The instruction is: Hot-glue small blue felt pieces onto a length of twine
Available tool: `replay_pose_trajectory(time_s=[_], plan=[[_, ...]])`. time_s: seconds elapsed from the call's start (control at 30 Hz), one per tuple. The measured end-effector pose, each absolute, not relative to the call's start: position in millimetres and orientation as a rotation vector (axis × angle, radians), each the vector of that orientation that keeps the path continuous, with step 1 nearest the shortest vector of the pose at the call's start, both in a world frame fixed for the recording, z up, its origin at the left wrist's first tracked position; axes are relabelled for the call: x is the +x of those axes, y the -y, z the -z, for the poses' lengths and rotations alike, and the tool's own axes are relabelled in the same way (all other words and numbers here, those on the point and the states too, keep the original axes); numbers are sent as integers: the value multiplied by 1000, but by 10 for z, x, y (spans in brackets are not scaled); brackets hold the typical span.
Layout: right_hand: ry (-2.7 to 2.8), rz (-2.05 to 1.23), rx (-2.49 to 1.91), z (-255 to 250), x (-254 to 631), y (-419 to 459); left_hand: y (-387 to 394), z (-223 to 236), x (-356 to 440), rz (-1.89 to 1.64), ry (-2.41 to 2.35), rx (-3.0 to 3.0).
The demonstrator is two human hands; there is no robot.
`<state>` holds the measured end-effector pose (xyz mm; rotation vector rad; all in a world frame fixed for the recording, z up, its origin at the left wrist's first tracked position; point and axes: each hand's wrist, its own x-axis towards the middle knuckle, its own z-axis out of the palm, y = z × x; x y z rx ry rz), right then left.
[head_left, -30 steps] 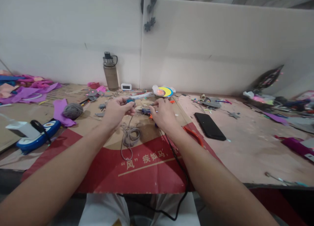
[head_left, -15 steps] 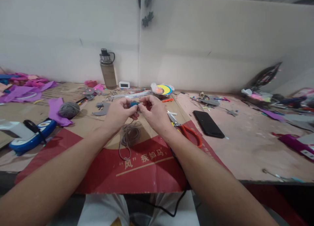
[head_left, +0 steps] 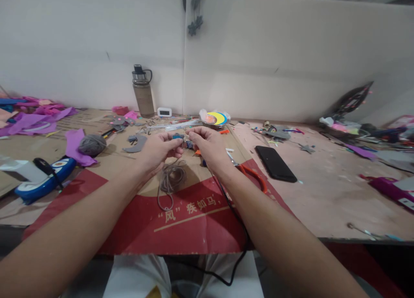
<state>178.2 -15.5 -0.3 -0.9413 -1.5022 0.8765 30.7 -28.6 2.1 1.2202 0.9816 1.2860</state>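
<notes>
In the head view my left hand (head_left: 155, 153) is closed, its thumb and fingers pinching a small blue piece (head_left: 177, 136). Close beside it, my right hand (head_left: 205, 145) has thumb and forefinger together at the piece's right end; what they grip is too small to make out. A loose coil of thin grey yarn (head_left: 173, 177) lies just below both hands, and a strand runs up from it toward my left hand. Partly behind my right wrist are orange-handled scissors (head_left: 254, 177).
A red and brown paper sheet (head_left: 129, 229) covers the table before me. Around it are a phone (head_left: 274, 163), a grey yarn ball (head_left: 92, 145), a blue tape dispenser (head_left: 45, 183), a water bottle (head_left: 144, 95) and a bowl (head_left: 217, 119). A black cable (head_left: 239, 224) hangs over the front edge.
My right hand has shifted slightly right, its fingers drawing a little away from my left hand. The blue piece stays in my left fingers. More small objects show beneath my right hand.
</notes>
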Motion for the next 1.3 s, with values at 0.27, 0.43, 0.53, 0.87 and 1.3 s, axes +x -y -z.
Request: replay_pose_trajectory(time_s=[0.27, 0.43, 0.53, 0.87, 1.3], plan=[[1534, -864, -926, 69, 1730, 128, 297, -17, 317, -1264, -1016, 1360], [1423, -1086, -864, 73, 1770, 101, 287, -13, 311, -1279, -971, 1237], [1335, -1203, -805, 93, 1766, 86, 277, -22, 300, -1294, -975, 1155], [1288, -1360, -763, 143, 1620, 179, 250, -3, 283, -1312, -924, 1083], [1564, -933, -922, 217, 1701, 69, 241, 3, 272, -1341, -1003, 1237]])
